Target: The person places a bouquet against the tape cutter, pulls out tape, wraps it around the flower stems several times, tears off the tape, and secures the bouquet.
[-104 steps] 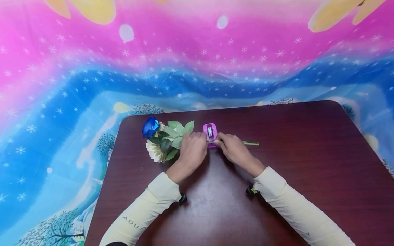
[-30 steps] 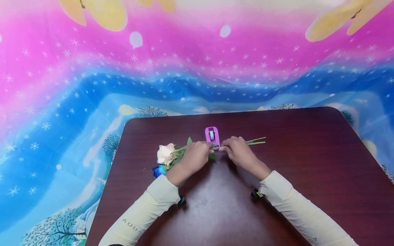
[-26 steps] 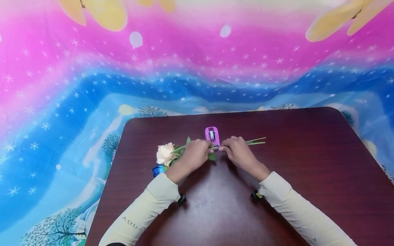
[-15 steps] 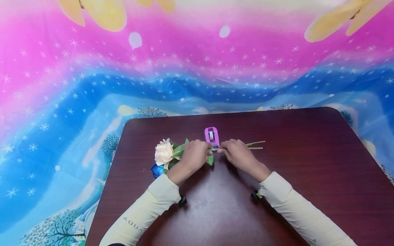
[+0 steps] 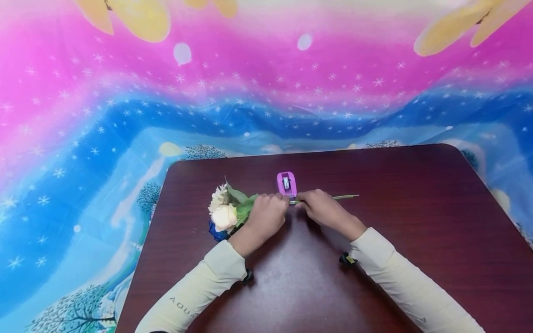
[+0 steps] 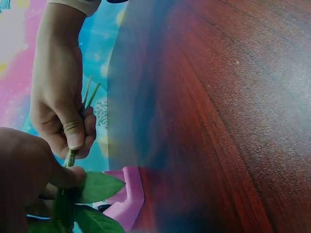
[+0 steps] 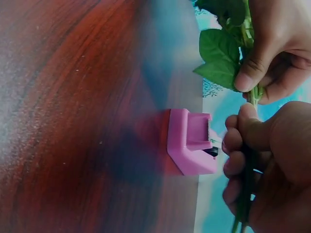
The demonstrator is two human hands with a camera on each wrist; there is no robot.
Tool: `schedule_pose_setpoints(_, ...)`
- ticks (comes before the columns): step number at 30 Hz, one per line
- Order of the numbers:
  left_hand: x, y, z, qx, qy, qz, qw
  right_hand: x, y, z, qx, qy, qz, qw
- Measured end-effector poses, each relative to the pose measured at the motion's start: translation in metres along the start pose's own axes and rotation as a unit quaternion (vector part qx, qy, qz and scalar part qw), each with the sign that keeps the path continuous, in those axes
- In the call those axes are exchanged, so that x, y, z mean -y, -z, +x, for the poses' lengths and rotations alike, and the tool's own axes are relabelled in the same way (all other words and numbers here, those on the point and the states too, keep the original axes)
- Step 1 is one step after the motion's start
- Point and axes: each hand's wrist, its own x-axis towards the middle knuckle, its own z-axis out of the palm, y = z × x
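Note:
My left hand [image 5: 266, 213] grips a small bunch of flowers just below the blooms, its thumb and fingers round the stems and leaves. Pointing left are a cream rose [image 5: 225, 217], a white daisy-like flower [image 5: 218, 196] and a blue rose [image 5: 217, 232], partly hidden below. Green leaves [image 7: 221, 51] stick out beside the left thumb in the right wrist view. Close to it, my right hand [image 5: 322, 207] curls round the same stems, pinching them between thumb and forefinger. The thin green stem ends [image 5: 347, 197] extend past it to the right.
Just beyond the hands, a pink tape dispenser [image 5: 286, 181] with a roll in it stands on the dark red-brown table [image 5: 399, 208]. A colourful printed cloth [image 5: 266, 69] hangs behind the table's far edge.
The bunch has turned about its stems: the blue rose went from the far side to the near side, and the cream rose rolled nearer. Since 3.5 seconds ago, the stems have shifted off the dispenser.

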Motion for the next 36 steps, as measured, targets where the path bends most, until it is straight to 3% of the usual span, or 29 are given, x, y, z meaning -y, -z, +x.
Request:
schedule_pose_setpoints(5,0.002,0.001,0.003,0.045,0.008,-0.048,0.9978,-0.002,-0.005,-0.003,-0.050,0.029,-0.026,0.998)
schedule_pose_setpoints(11,0.005,0.002,0.008,0.085,0.039,-0.132,0.9868,-0.003,-0.012,-0.006,-0.116,0.045,-0.084,0.989)
schedule_pose_setpoints(15,0.006,-0.002,0.006,0.063,0.027,-0.094,0.9932,-0.002,-0.016,-0.007,-0.138,0.053,-0.107,0.983)
schedule_pose_setpoints(19,0.006,-0.007,0.002,0.001,-0.029,-0.002,0.9996,0.000,-0.015,-0.007,-0.121,0.041,-0.097,0.987)
schedule_pose_setpoints(23,0.007,-0.012,-0.001,-0.063,-0.084,0.062,0.9926,0.001,-0.007,-0.005,-0.083,0.007,-0.058,0.995)
schedule_pose_setpoints(28,0.006,-0.016,-0.005,-0.105,-0.118,0.101,0.9822,0.002,-0.001,-0.001,-0.055,0.005,-0.056,0.997)
schedule_pose_setpoints(32,0.006,-0.016,-0.007,-0.099,-0.109,0.084,0.9856,0.001,-0.002,0.001,-0.076,0.032,-0.096,0.992)
schedule_pose_setpoints(36,0.008,-0.012,-0.003,-0.044,-0.048,-0.018,0.9977,-0.002,-0.008,0.001,-0.127,0.054,-0.131,0.982)
